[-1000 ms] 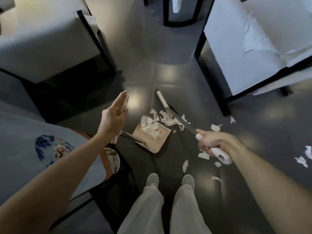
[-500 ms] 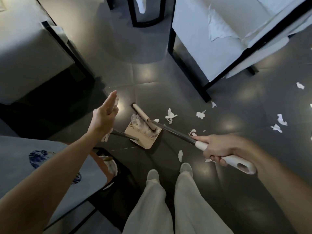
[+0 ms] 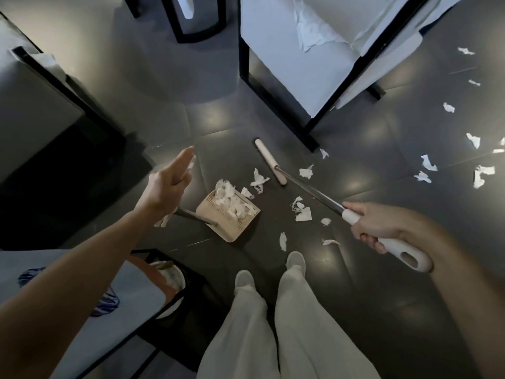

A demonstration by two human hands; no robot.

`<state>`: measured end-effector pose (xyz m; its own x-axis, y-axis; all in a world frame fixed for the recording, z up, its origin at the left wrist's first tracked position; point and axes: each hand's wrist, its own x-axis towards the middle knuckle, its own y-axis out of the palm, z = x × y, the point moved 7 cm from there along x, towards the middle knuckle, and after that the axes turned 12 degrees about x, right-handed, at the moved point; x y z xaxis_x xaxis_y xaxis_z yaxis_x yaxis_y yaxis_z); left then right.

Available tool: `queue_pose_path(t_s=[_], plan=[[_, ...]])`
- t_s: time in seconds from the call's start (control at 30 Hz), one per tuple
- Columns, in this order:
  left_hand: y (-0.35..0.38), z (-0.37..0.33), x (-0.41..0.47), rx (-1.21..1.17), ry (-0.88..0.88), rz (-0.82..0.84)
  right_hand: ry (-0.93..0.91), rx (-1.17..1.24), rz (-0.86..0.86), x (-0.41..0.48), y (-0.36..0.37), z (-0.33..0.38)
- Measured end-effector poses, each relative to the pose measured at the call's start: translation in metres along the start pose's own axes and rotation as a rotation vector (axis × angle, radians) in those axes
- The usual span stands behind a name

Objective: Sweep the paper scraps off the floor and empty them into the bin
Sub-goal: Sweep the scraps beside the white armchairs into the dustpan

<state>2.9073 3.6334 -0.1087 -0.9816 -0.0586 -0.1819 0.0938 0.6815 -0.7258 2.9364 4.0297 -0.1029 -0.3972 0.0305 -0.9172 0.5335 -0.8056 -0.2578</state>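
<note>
Grips with right hand [image 3: 374, 228] the white plastic end of a metal-shafted broom [image 3: 314, 191], right of the beige plastic dustpan [image 3: 228, 231]. Holds left hand [image 3: 164, 187] flat, fingers straight, above the dustpan's handle; contact unclear. Torn white paper scraps [image 3: 232, 202] heaped inside the dustpan, more strewn to its right.

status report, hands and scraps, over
Left hand open over dustpan handle, right hand gripping broom. Dustpan part full, scraps loose on floor ahead and right. Chair leg beside broom head.
</note>
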Motion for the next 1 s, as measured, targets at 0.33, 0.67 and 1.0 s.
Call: queue_pose_path(t_s=[0.33, 0.67, 1.0], plan=[[-0.001, -0.002, 0.013, 0.02, 0.006, 0.044, -0.003, -0.263, -0.196, 0.059, -0.001, -0.012], [0.014, -0.01, 0.038, -0.05, -0.025, -0.038, 0.064, 0.02, 0.073, 0.072, 0.04, -0.017], [0.026, -0.032, 0.062, 0.018, 0.046, -0.007, 0.088, -0.009, 0.215, 0.025, 0.064, -0.012]])
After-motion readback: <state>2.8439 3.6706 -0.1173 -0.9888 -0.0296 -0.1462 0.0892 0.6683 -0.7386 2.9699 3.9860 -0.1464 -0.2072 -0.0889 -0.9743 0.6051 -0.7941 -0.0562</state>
